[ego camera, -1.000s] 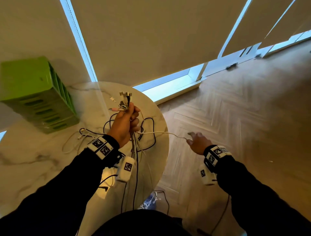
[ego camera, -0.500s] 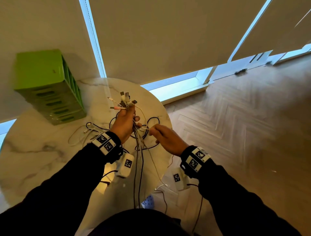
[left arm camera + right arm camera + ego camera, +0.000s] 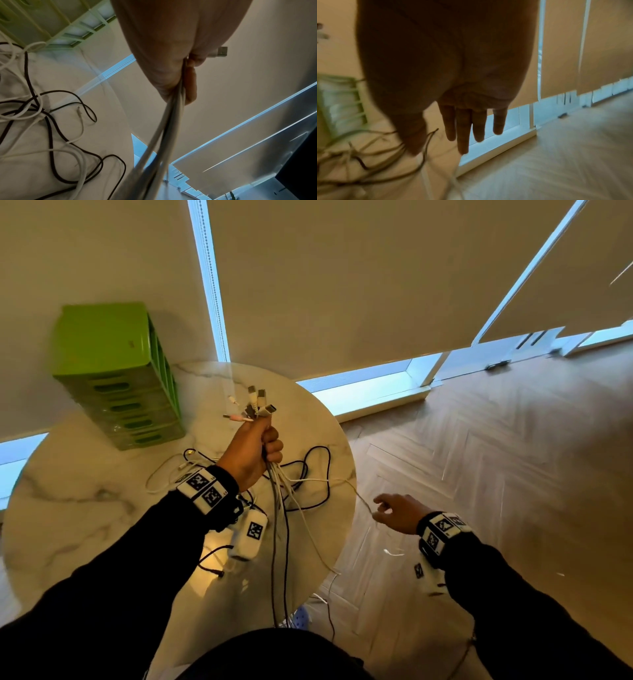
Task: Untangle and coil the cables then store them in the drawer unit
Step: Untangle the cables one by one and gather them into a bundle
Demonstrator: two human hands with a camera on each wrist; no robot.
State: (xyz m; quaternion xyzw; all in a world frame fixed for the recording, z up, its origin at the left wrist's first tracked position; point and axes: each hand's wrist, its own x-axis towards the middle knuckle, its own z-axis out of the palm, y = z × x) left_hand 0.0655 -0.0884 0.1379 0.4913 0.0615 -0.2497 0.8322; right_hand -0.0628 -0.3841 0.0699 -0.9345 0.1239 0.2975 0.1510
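Head camera looks down on a round marble table [image 3: 85,508], where the left hand [image 3: 251,455] is raised above the tabletop, fist closed around a bundle of cables [image 3: 279,501]. Their plugs [image 3: 258,405] fan out above the fist toward 12 o'clock, while the cords drop from under it toward 6 o'clock, over the table's edge and down to the floor. One thin white cable [image 3: 329,480] leaves the bundle toward 3 o'clock and runs off the table to the right hand [image 3: 399,513], which is held out over the wooden floor [image 3: 496,457] with fingers [image 3: 463,129] straight and spread; the cord passes at the thumb, though motion blur leaves unclear whether it is pinched. Left wrist camera shows the grey cords [image 3: 164,128] pressed between palm and curled fingers [image 3: 191,81], a USB plug [image 3: 222,51] poking out past them. Loose black and white cables [image 3: 308,470] lie in loops on the marble around the left hand, from 3 o'clock round to 9 o'clock. A green drawer unit [image 3: 116,378] stands at the table's far edge, at 10 o'clock from the fist, well apart from it, against drawn window blinds [image 3: 359,275].
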